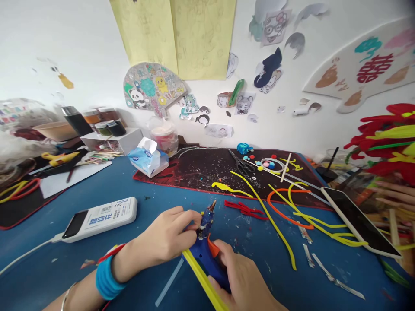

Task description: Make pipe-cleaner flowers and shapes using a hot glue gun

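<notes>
Now our right hand [243, 274] curls closed around a blue plastic glue gun [205, 261] with an orange trigger, over the blue tabletop [71, 268], yellow fuzzy stems [203, 278] running along its handle. Our left hand [173, 233] bends thumb and forefinger close beside the nozzle; we cannot tell what they pinch. Behind, we see a blue-and-white tissue pack [149, 164], white tissue [147, 145] poking out, and a clear plastic tub [169, 142] with something reddish inside.

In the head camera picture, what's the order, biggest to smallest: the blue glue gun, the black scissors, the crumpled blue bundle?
1. blue glue gun, though partly covered by the right hand and nearer the camera
2. black scissors
3. crumpled blue bundle
</notes>
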Tool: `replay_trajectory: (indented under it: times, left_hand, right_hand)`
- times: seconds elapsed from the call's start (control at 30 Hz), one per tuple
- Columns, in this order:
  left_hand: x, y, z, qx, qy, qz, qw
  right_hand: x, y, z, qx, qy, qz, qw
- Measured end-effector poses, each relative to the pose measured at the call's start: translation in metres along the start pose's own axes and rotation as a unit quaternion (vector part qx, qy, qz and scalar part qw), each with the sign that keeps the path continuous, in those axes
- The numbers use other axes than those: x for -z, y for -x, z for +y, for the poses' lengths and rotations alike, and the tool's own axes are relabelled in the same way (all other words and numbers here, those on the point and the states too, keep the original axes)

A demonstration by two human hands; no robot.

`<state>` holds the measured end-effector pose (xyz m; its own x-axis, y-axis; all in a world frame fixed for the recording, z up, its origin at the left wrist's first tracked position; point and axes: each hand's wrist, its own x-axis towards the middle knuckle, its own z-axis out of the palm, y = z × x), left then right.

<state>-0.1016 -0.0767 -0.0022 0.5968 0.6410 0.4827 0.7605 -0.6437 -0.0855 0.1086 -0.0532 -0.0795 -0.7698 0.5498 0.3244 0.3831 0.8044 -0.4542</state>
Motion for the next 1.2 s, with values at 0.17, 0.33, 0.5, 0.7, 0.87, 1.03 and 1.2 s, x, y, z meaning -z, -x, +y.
replay_trajectory:
  times: [0.17,0.33,0.5,0.7,0.87,1.03,1.2]
  left_hand:
    - [-0.005,0.003,-0.002,0.029,-0.014,0.037,0.999]
    - [-0.01,0.005,-0.004,0.042,0.017,0.028,0.999]
    - [-0.017,0.012,-0.008,0.072,0.071,0.006,0.995]
    - [-0.019,0.014,-0.01,0.098,0.138,0.013,0.985]
    - [-0.02,0.014,-0.01,0.117,0.139,0.02,0.983]
    - [-0.021,0.013,-0.011,0.117,0.13,0.031,0.984]
    - [-0.02,0.012,-0.011,0.118,0.163,0.025,0.979]
  right_hand:
    - [-0.007,0.003,0.003,-0.024,0.024,0.005,0.999]
    - [-0.008,0.005,0.003,-0.056,0.016,-0.049,0.997]
    - [-0.009,0.006,0.005,-0.04,0.007,-0.034,0.999]
    - [-0.014,0.008,0.007,-0.04,0.016,-0.003,0.999]
    - [-0.012,0.007,0.006,-0.044,0.011,-0.003,0.999]
    - [-0.009,0.006,0.005,-0.044,-0.005,-0.029,0.999]
    - [-0.007,0.004,0.004,-0.044,-0.017,-0.036,0.998]
